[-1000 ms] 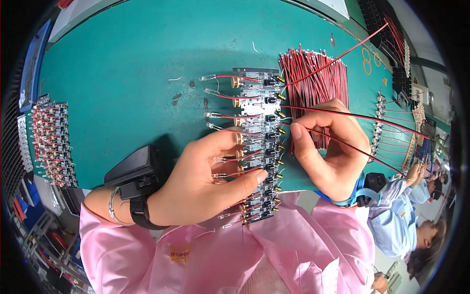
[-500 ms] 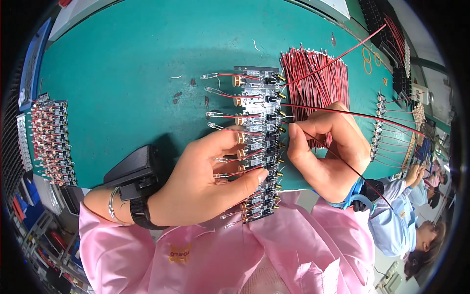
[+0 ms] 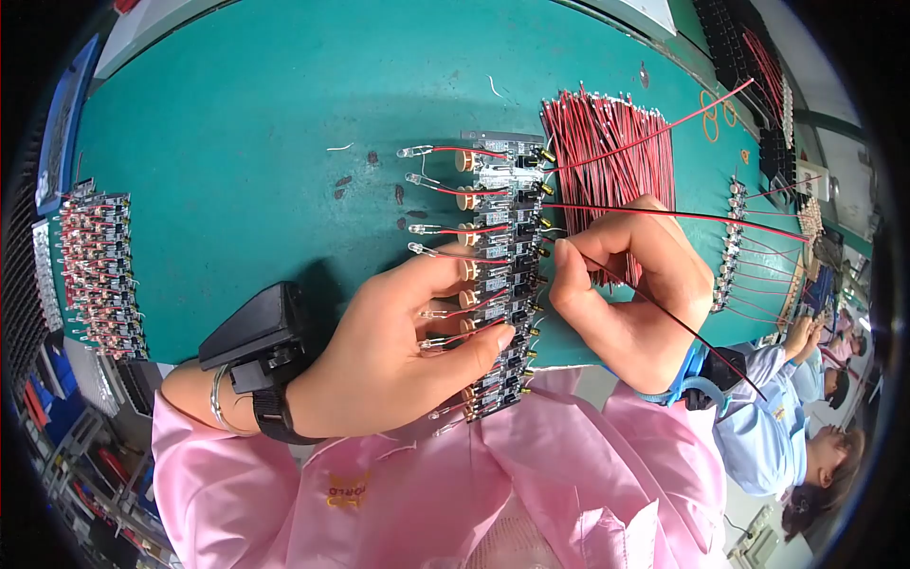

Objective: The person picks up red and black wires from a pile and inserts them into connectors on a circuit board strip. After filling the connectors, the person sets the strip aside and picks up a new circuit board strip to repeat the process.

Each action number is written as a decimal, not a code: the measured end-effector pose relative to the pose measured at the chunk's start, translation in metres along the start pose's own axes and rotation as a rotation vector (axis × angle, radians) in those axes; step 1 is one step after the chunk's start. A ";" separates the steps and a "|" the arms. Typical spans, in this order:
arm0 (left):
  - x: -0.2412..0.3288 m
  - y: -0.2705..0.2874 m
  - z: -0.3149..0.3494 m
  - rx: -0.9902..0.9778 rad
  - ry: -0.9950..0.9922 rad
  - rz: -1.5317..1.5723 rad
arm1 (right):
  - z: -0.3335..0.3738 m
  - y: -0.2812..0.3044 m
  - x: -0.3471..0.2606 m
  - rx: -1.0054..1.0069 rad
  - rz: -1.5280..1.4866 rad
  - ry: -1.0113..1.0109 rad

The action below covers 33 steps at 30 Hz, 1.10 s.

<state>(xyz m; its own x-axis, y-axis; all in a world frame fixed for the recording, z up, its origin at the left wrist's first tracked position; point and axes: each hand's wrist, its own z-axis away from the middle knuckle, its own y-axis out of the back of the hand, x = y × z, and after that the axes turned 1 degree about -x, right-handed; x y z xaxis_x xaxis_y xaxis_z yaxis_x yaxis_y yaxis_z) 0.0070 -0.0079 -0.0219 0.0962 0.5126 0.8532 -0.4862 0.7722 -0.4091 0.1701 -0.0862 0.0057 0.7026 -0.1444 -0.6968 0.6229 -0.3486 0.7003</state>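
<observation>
My left hand (image 3: 408,346) grips a long strip of joined black circuit boards (image 3: 519,178), thumb on top, fingers beneath. Along its left side stick out clear LEDs (image 3: 424,230) on short red and black leads, beside small copper coils (image 3: 465,199). Small yellow-banded parts line the right side. Between thumb and forefinger, my right hand (image 3: 645,294) pinches a thin red and black wire (image 3: 697,339), its end close to the strip's right edge; whether it touches is too small to tell. Two other wires run right from the strip, one a red wire (image 3: 697,112).
A thick bundle of red and black wires (image 3: 607,142) lies on the green table (image 3: 237,133) behind my right hand. Finished-looking board strips (image 3: 95,275) are stacked at far left, and another wired strip (image 3: 732,242) lies at right. Rubber bands (image 3: 709,116) lie beyond. Co-workers (image 3: 763,427) sit at right.
The strip has tilted a little, its far end moving slightly nearer and right, its near end slightly farther. My right hand has shifted a little to the left, still pinching the wire.
</observation>
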 end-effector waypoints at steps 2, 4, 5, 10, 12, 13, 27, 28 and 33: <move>0.001 0.000 0.000 -0.004 -0.002 -0.020 | 0.000 -0.001 0.000 0.000 -0.013 -0.004; 0.002 -0.001 0.000 0.002 0.020 -0.009 | 0.000 -0.001 0.000 0.003 -0.034 -0.014; 0.003 -0.002 0.001 0.008 0.042 0.001 | 0.000 -0.002 0.000 0.003 -0.034 -0.014; 0.004 -0.001 0.000 0.018 0.092 0.085 | -0.002 -0.002 0.001 -0.025 -0.074 -0.057; 0.005 0.000 -0.002 0.021 0.092 0.078 | -0.006 0.001 0.001 -0.052 -0.143 -0.185; 0.005 0.001 -0.003 0.026 0.093 0.072 | -0.008 0.003 0.003 -0.051 -0.143 -0.183; 0.012 0.004 -0.003 0.047 0.135 0.026 | -0.014 0.022 0.033 -0.013 0.139 -0.220; 0.011 0.004 -0.003 0.049 0.123 0.044 | -0.015 0.023 0.031 0.004 0.055 -0.262; 0.015 0.004 -0.003 0.053 0.159 0.066 | -0.015 0.031 0.030 -0.007 0.034 -0.276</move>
<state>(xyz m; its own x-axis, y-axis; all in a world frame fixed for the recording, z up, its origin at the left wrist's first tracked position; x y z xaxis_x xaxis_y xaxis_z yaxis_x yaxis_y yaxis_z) 0.0095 0.0041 -0.0117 0.1962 0.6177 0.7616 -0.5408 0.7160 -0.4414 0.2154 -0.0868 0.0088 0.6030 -0.4033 -0.6883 0.6039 -0.3330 0.7242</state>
